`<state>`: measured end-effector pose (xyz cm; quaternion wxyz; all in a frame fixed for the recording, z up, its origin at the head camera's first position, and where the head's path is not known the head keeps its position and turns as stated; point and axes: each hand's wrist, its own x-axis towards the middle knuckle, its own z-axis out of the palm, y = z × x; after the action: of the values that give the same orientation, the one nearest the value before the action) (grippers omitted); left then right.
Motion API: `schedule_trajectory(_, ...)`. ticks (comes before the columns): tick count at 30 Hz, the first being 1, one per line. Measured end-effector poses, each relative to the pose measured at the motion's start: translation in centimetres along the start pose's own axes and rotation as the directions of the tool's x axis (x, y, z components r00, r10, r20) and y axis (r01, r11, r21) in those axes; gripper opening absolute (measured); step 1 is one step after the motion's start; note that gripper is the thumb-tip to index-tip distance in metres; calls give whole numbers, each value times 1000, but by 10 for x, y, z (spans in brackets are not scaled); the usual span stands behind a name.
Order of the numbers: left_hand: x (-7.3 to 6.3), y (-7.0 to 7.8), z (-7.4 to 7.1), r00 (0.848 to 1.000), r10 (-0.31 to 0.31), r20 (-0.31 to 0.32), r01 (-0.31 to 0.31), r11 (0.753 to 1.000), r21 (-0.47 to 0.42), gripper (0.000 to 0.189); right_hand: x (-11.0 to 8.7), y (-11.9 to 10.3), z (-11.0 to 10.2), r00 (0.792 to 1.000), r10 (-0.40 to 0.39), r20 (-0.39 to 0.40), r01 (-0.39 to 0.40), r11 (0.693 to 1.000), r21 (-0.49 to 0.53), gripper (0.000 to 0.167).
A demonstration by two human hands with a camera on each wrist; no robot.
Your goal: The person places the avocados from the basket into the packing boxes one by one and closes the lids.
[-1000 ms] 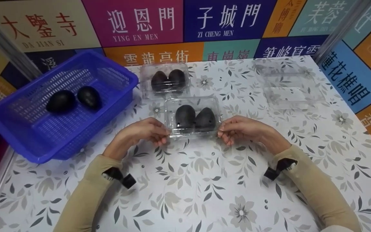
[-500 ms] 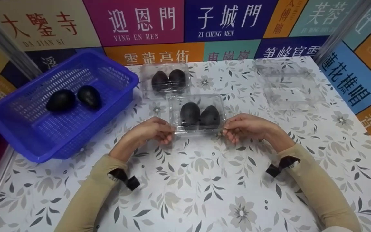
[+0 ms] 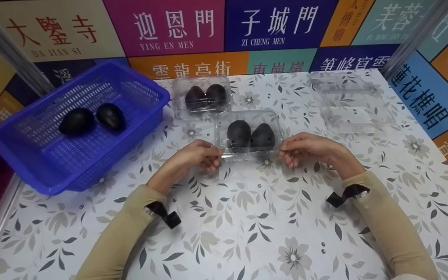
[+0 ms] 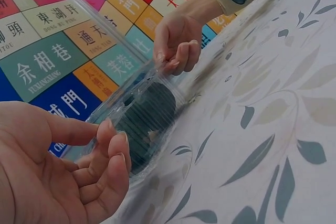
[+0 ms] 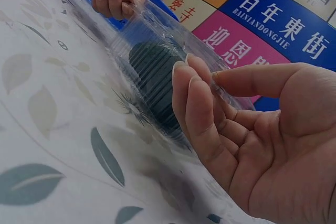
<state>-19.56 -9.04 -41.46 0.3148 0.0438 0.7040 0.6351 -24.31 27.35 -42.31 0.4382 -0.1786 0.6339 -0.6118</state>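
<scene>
A clear plastic clamshell box (image 3: 247,154) with two dark avocados (image 3: 239,134) inside is held between both hands, its lid down. My left hand (image 3: 204,154) pinches the near left corner between thumb and curled fingers. At the near right corner my right hand (image 3: 303,148) pinches the rim the same way. In the left wrist view the box (image 4: 152,98) is tilted, and the dark fruit shows through its ribbed side. The right wrist view shows the box's side (image 5: 128,51) close over the patterned tablecloth.
Left stands a blue perforated basket (image 3: 76,177) with two dark avocados (image 3: 77,121). Behind the held box sits another clear box (image 3: 179,111) with two avocados. An open clear box (image 3: 356,116) lies at the back right. A printed panel wall (image 3: 177,27) borders the table.
Both hands have carried the clamshell box to the right and slightly away from the body. The basket and the other boxes have stayed in place.
</scene>
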Motion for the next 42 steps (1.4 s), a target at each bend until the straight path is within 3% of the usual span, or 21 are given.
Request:
schedule_trajectory(14,24,7,19,1000,14,-10,-15,998,-59,32,-16,-2,-21,999,-12,-48,12,1000,-1,27)
schedule_trajectory(29,46,15,33,999,36,-14,-37,997,-65,31,-30,-6,-41,995,3,-100,-7,999,-35,29)
schedule_trajectory(38,60,20,38,999,29,-43,-35,988,-153,31,-31,-3,-45,987,-19,-161,28,998,51,31)
schedule_trajectory(42,67,21,40,996,23,-82,-38,982,-186,17,-29,0,-45,974,-33,-226,65,988,138,32)
